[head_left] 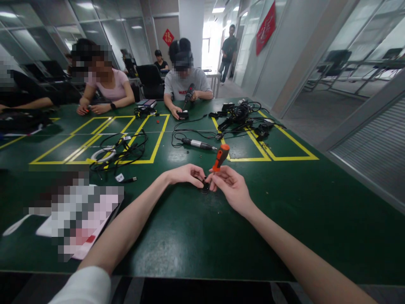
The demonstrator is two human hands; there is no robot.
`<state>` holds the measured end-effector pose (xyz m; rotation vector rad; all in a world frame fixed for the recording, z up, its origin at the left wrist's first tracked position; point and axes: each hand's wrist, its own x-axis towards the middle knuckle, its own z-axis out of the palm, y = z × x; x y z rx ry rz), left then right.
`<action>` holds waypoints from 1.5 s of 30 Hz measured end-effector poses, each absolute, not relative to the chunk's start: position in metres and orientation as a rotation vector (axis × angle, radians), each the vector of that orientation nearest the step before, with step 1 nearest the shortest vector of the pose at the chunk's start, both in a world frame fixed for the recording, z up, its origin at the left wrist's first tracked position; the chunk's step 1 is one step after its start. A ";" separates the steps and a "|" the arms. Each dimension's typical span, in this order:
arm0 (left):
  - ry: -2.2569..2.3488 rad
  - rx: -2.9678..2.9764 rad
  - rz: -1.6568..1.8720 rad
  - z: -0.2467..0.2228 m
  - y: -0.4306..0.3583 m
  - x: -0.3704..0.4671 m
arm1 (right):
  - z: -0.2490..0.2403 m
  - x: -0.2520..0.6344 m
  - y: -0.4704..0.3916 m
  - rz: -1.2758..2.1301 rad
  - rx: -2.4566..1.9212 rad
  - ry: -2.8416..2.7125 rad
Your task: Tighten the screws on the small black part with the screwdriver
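Observation:
Over the middle of the green table, my right hand [232,188] grips an orange and black screwdriver [221,157], its handle pointing up and leaning slightly right. The tool's lower end is hidden among the fingers. Close beside it, my left hand [188,175] pinches a small black part [206,185] near the tabletop. What exactly this part is I cannot make out. Just beyond both hands lies a grey and black electric screwdriver [198,144], with its cord running off to the back.
Tangled black cables [240,115] lie at the back right, another coil of cables [122,152] at the left. Yellow tape [158,145] marks boxes on the table [177,236]. Blurred papers [95,219] rest near my left arm. Across the table, a person [186,84] holds a power tool.

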<state>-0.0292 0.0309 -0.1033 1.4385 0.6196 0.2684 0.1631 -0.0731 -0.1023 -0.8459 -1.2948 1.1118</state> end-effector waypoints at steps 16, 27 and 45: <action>0.527 1.494 0.265 -0.109 0.030 -0.025 | -0.100 0.166 -0.072 1.107 -0.855 -1.332; 0.533 1.497 0.256 -0.110 0.031 -0.025 | -0.099 0.165 -0.076 1.051 -0.895 -1.349; 0.498 1.520 0.256 -0.108 0.030 -0.025 | -0.097 0.164 -0.077 1.087 -0.879 -1.335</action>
